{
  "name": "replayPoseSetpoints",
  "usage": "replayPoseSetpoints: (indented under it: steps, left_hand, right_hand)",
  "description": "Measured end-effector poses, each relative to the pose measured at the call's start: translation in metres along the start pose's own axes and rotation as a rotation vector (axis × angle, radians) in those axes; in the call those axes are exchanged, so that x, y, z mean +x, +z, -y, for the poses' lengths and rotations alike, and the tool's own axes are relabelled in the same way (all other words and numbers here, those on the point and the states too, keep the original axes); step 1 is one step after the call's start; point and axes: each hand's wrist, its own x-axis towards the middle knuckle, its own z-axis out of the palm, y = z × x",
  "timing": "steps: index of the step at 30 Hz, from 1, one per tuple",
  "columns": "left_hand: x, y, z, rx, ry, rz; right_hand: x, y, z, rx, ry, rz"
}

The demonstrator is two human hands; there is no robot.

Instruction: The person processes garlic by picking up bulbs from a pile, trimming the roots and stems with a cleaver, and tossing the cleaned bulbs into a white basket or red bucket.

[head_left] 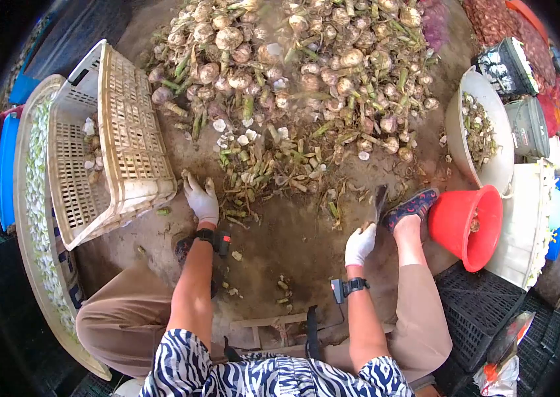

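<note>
My left hand (pixel 201 200), in a white glove with dirty fingertips, is beside the lower right edge of a tilted cream plastic crate (pixel 135 126). Its fingers are apart and nothing shows between them. My right hand (pixel 360 245), also gloved, grips a knife (pixel 380 200) whose dark, broad blade points away from me, next to my right shoe. Ahead of both hands lies a large heap of garlic bulbs (pixel 229 38) with stalks and roots on. Cut garlic stalks (pixel 253 173) and white peelings litter the ground before it. A few garlic bulbs (pixel 96 161) sit inside the crate.
At the right stand a red bucket (pixel 455 221), tilted, and a pale basin (pixel 463 86) holding trimmings. Black crates (pixel 481 304) lie behind the red bucket. A long oval tray (pixel 28 218) of white-green pieces runs along the left. My shoe (pixel 411 208) is close to the knife.
</note>
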Motion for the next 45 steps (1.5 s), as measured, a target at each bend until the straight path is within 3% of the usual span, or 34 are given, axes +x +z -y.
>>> replayPoseSetpoints:
  steps: [2,4,5,6,7,8,10,14,16,17,18,20,21,22,24,26,30,31,32,33,34,35,36,37,38,40,41,42,43,44,45]
  left_hand:
    - [-0.001,0.022,-0.002,0.066,-0.037,-0.03]
    - [-0.003,0.038,-0.031,0.068,-0.076,0.052]
    - [0.0,0.046,-0.043,-0.043,0.025,0.111]
    - [0.002,0.056,-0.057,-0.126,0.118,0.137]
    - [0.004,0.061,-0.071,-0.221,0.162,0.181]
    - [0.005,0.064,-0.086,-0.318,0.207,0.226]
    - [0.002,0.071,-0.104,-0.362,0.267,0.252]
    - [-0.012,0.076,-0.131,-0.716,0.137,0.352]
    - [-0.021,0.071,-0.146,-0.769,0.053,0.42]
    - [-0.025,0.069,-0.151,-0.797,-0.02,0.432]
    - [-0.026,0.071,-0.153,-0.798,-0.008,0.427]
    - [-0.029,0.075,-0.153,-0.917,-0.146,0.492]
    - [-0.032,0.057,-0.168,-0.967,-0.134,0.579]
    - [-0.037,0.052,-0.175,-0.947,-0.087,0.621]
    - [-0.05,0.063,-0.178,-0.813,0.011,0.661]
    - [-0.061,0.05,-0.212,-1.033,-0.122,0.692]
    - [-0.066,0.038,-0.332,-1.205,-0.106,0.832]
    - [-0.067,0.056,-0.367,-1.315,-0.128,0.996]
    - [-0.061,0.052,-0.42,-1.067,0.106,0.991]
    - [-0.053,0.038,-0.475,-1.201,0.169,1.065]
    - [-0.051,0.05,-0.523,-1.083,0.41,0.95]
    - [-0.05,0.057,-0.571,-1.232,0.338,0.917]
    - [-0.049,0.055,-0.607,-1.382,0.261,0.889]
    - [-0.039,0.042,-0.625,-1.28,0.257,0.8]
    - [-0.03,0.027,-0.631,-1.177,0.251,0.711]
    - [-0.018,0.033,-0.593,-1.191,0.281,0.559]
    - [-0.019,0.044,-0.553,-1.06,0.243,0.448]
    - [-0.019,0.061,-0.504,-1.222,0.096,0.579]
    - [-0.021,0.052,-0.46,-1.165,0.102,0.434]
    - [-0.02,0.047,-0.407,-1.032,0.001,0.497]
    - [-0.019,0.049,-0.352,-0.857,0.059,0.351]
  right_hand:
    - [0.006,0.01,0.012,-0.014,0.099,0.067]
    - [0.002,0.031,0.036,0.047,-0.092,-0.066]
    - [0.0,0.042,0.052,0.026,-0.184,-0.113]
    - [0.0,0.031,0.08,0.089,-0.207,0.036]
    - [-0.004,0.047,0.094,0.062,-0.304,-0.022]
    - [-0.006,0.048,0.111,0.114,-0.317,0.093]
    - [-0.015,0.072,0.131,0.091,-0.415,-0.047]
    - [-0.011,0.067,0.143,0.277,-0.397,0.132]
    - [-0.007,0.067,0.139,0.491,-0.309,0.321]
    - [-0.004,0.077,0.131,0.596,-0.303,0.315]
    - [-0.005,0.083,0.126,0.605,-0.307,0.307]
    - [-0.016,0.087,0.12,0.652,-0.265,0.496]
    - [-0.028,0.083,0.129,0.954,-0.21,0.376]
    - [-0.033,0.081,0.124,0.974,-0.209,0.373]
    - [-0.035,0.074,0.108,1.023,0.074,0.551]
    - [-0.021,0.029,0.104,0.985,0.055,0.492]
    - [0.04,-0.038,0.07,0.902,-0.07,0.27]
    - [0.067,-0.053,0.054,0.647,-0.15,0.017]
    - [0.094,-0.068,0.04,0.388,-0.22,-0.216]
    - [0.127,-0.084,0.023,0.394,-0.219,-0.223]
    - [0.171,-0.106,0.002,0.099,-0.354,-0.415]
    - [0.218,-0.125,-0.019,-0.205,-0.475,-0.599]
    - [0.268,-0.135,-0.043,0.684,-0.072,-0.368]
    - [0.268,-0.2,-0.006,1.028,0.01,-0.281]
    - [0.283,-0.2,-0.019,1.271,0.138,-0.09]
    - [0.263,-0.178,-0.034,1.126,0.192,-0.012]
    - [0.256,-0.133,-0.054,0.932,0.126,-0.104]
    - [0.21,-0.139,-0.029,0.813,0.102,-0.135]
    - [0.18,-0.082,-0.035,0.997,0.175,-0.208]
    - [0.13,-0.112,-0.003,0.753,0.233,-0.021]
    - [0.093,-0.091,0.001,0.761,0.172,-0.012]
